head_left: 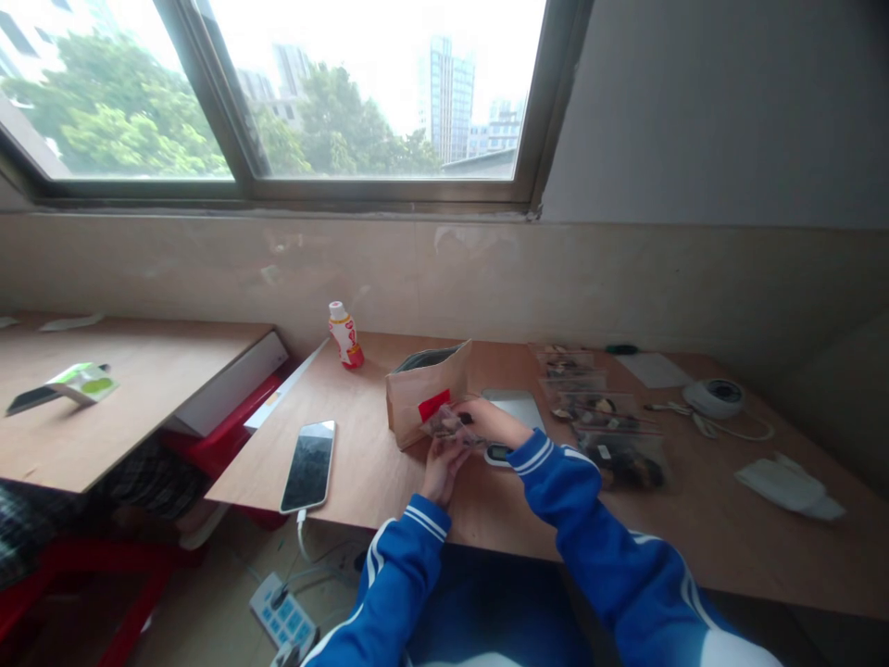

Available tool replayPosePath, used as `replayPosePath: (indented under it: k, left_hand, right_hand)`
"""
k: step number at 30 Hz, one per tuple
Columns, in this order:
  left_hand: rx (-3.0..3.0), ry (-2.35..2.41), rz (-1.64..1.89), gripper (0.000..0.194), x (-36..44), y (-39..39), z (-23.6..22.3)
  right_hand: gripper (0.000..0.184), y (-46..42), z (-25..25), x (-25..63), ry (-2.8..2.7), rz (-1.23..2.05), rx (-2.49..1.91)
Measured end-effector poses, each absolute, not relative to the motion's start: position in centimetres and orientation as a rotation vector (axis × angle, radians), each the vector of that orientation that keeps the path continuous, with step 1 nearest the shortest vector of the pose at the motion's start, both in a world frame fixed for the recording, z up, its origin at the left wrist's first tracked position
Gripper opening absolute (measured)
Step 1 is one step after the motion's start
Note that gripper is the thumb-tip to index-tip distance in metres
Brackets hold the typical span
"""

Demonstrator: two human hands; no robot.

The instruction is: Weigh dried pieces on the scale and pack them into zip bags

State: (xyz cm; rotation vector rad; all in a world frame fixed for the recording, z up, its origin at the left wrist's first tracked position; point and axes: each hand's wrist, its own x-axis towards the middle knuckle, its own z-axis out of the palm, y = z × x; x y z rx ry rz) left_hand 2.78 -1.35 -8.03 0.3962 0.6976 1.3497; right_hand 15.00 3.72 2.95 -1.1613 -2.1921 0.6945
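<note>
In front of me my left hand [444, 470] is closed on the lower edge of a small clear plastic bag [444, 421] with dark bits inside. My right hand [490, 420] comes in from the right, and its fingers are closed at the same bag, partly hidden by it. Just behind the bag stands an upright brown paper bag [405, 405], its top gaping, with a red label [434, 406] on its front. Beneath my right forearm lies a flat kitchen scale [522, 405], partly covered by the arm.
Several clear bags [621, 454] of dark pieces line the right side, near a white dome camera [715, 397] and a crumpled white bag [792, 486]. Leftward are a bottle [345, 335] and a charging phone [309, 466]. A power strip [283, 611] lies on the floor. Someone's leg shows at left.
</note>
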Motion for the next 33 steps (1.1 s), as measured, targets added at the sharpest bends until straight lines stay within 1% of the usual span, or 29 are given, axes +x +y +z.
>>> replayPosePath:
  k: [3,6,10,14,16,19,21,26,29,33]
  left_hand:
    - [0.375,0.696,1.343,0.032,2.8,-1.4,-7.9]
    - [0.354,0.699,1.349,0.030,2.8,-1.4,-8.1]
    - [0.338,0.706,1.345,0.030,2.8,-1.3,-8.3]
    - [0.337,0.701,1.331,0.032,2.8,-1.3,-8.3]
    - [0.327,0.685,1.326,0.033,2.8,-1.3,-8.2]
    - [0.323,0.673,1.327,0.029,2.8,-1.4,-8.0]
    - [0.325,0.676,1.328,0.028,2.8,-1.4,-7.8]
    - [0.318,0.707,1.320,0.030,2.8,-1.4,-7.5]
    - [0.312,0.708,1.323,0.031,2.8,-1.4,-7.5]
    - [0.319,0.700,1.318,0.033,2.8,-1.4,-7.6]
  right_hand:
    - [0.021,4.0,3.4,15.7,-2.297,0.717,-1.146]
    - [0.020,4.2,4.0,16.5,-2.224,0.750,-1.172]
    - [0.015,4.1,5.7,17.5,-2.037,0.967,-1.089]
    - [0.026,4.1,8.9,18.0,-1.855,1.202,-0.937]
    - [0.030,4.3,10.6,17.5,-1.745,1.224,-0.822]
    - [0.029,4.9,12.2,15.7,-1.558,1.060,-0.705]
    - [0.026,5.2,12.3,14.1,-1.496,0.932,-0.691]
    - [0.008,5.2,10.9,11.7,-1.794,0.647,-0.714]
    - [0.011,5.0,10.5,11.7,-1.901,0.507,-0.692]
    - [0.011,4.9,10.5,12.0,-1.911,0.519,-0.664]
